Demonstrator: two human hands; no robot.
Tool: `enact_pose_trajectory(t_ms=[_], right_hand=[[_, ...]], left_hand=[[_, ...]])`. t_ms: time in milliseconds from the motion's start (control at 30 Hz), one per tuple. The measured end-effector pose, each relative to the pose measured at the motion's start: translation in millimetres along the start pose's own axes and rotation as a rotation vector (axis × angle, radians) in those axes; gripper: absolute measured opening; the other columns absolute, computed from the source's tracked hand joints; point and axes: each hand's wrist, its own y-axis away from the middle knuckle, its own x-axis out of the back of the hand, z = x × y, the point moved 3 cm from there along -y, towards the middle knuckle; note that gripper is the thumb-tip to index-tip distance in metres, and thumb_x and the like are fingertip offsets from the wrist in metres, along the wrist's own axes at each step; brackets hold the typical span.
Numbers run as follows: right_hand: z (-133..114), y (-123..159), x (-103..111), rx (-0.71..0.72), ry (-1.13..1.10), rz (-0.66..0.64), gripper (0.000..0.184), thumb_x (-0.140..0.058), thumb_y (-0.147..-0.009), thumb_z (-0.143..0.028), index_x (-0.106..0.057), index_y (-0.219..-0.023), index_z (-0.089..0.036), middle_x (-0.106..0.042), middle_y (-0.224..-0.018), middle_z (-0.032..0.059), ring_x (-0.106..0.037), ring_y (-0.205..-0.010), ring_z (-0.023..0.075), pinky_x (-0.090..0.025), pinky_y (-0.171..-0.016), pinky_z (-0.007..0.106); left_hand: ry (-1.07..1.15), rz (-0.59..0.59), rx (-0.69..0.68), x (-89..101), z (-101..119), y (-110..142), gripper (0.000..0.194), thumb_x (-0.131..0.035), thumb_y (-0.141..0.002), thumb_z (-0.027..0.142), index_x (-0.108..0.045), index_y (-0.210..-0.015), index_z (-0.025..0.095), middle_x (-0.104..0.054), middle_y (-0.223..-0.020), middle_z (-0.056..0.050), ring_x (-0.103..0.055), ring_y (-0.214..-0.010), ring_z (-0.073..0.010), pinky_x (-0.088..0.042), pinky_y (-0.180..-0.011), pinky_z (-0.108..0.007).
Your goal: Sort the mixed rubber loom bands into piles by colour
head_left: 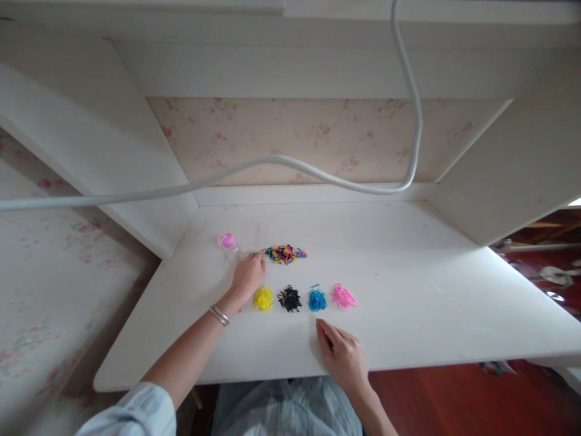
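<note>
A mixed heap of small colored rubber bands (285, 254) lies across the middle of the white desk. My left hand (250, 274) is at its left end, with the fingertips drawn together against the bands; what they pinch is too small to make out. In front of the heap runs a row of sorted piles: yellow bands (262, 298), black bands (289, 299), blue bands (317, 299) and pink bands (344, 296). A bit of red (239, 310) shows beside my left wrist, mostly hidden. Below the blue pile, my right hand (342, 353) rests with curled fingers, their contents hidden.
A pink and clear round container (227, 241) stands behind my left hand. A white cable (281, 160) hangs across the view, between camera and desk. White side panels and a floral back wall (318, 130) enclose the desk (417, 290).
</note>
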Motion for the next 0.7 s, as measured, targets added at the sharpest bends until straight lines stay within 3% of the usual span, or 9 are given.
enact_pose_trajectory(t_ms=[333,500,700], right_hand=[[0,0,1,0.019,-0.013,-0.027,0.033,-0.038,-0.094,-0.029,-0.069,-0.100,-0.021,-0.072,-0.082,0.0059,-0.065,-0.069,0.0133,-0.044,-0.065,0.020],[0,0,2,0.023,-0.033,0.002,0.031,-0.040,-0.092,-0.028,-0.070,-0.098,-0.022,-0.072,-0.081,0.0056,-0.066,-0.069,0.0132,-0.044,-0.065,0.020],[1,0,0,0.026,-0.018,-0.027,0.032,-0.039,-0.093,-0.029,-0.070,-0.099,-0.022,-0.072,-0.081,0.0059,-0.065,-0.068,0.0139,-0.044,-0.066,0.020]], left_hand=[[-0.057,-0.005,0.002,-9.4,0,-9,0.032,-0.033,-0.093,0.019,-0.059,-0.109,0.013,-0.063,-0.104,-0.012,-0.060,-0.093,-0.0171,-0.044,-0.077,-0.026],[-0.071,-0.009,0.022,5.4,0,3,0.029,-0.034,-0.093,0.023,-0.060,-0.102,0.015,-0.062,-0.101,-0.009,-0.060,-0.087,-0.0155,-0.043,-0.073,-0.025],[-0.048,-0.078,0.050,26.2,-6,38,0.022,-0.041,-0.090,0.030,-0.062,-0.091,0.022,-0.059,-0.102,-0.003,-0.061,-0.079,-0.0133,-0.041,-0.069,-0.024]])
